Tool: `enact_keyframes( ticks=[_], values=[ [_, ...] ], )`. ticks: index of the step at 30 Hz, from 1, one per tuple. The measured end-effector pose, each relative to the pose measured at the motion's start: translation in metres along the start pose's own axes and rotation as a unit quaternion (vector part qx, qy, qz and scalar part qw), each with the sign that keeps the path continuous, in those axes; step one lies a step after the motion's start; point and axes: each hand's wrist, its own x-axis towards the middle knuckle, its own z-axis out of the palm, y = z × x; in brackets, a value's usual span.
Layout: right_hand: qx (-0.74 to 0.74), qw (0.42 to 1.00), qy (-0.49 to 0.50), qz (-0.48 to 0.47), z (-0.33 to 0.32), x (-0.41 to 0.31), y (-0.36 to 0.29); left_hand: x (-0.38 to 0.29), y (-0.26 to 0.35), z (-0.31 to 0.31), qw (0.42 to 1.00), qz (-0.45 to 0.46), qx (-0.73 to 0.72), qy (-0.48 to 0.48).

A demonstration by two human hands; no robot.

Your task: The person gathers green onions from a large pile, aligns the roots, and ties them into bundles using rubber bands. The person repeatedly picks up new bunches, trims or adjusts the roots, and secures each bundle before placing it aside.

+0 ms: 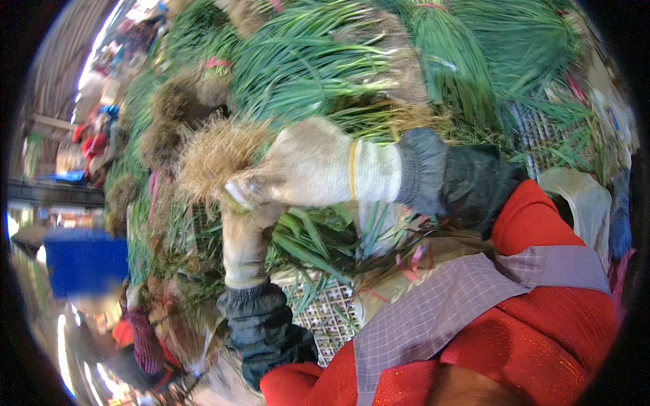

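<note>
Both of my hands wear off-white knit gloves with dark elastic sleeve covers above them. A bunch of green onions is gripped between them, its pale brown root tuft [223, 152] sticking out past the fingers. My right hand [304, 165] comes across from the right and closes around the bunch just by the roots. Against its underside, my left hand [249, 223] reaches up from below and grips the same bunch. White stem ends [241, 193] show between the gloves. Green leaves [315, 233] hang beneath my right wrist, though the gloves hide where they join the bunch.
A large pile of green onions [304, 71] lies ahead, some tied with pink bands [217, 63]. Below my arms is a woven lattice surface [325, 314] with loose leaves. A co-worker in a blue hat [86, 261] is at the left. A white plastic bag [579, 195] lies at right.
</note>
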Motion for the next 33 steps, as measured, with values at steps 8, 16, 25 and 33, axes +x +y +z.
enact_keyframes(
  ticks=[8,16,25,33],
  values=[
    [0.121,0.986,0.070,0.088,0.022,-0.036,0.005,-0.003,-0.037,0.007,0.985,0.113,0.132,0.017],
    [-0.105,0.967,-0.029,0.232,0.027,-0.077,0.186,-0.010,0.018,-0.003,0.993,-0.004,-0.098,0.069],
    [-0.440,0.854,-0.106,0.257,0.078,-0.080,0.260,0.023,0.018,0.006,0.994,-0.026,-0.099,0.022],
    [-0.452,0.824,-0.236,0.248,0.072,-0.088,0.273,0.039,0.007,0.021,0.991,-0.040,-0.128,-0.001]
  ],
)
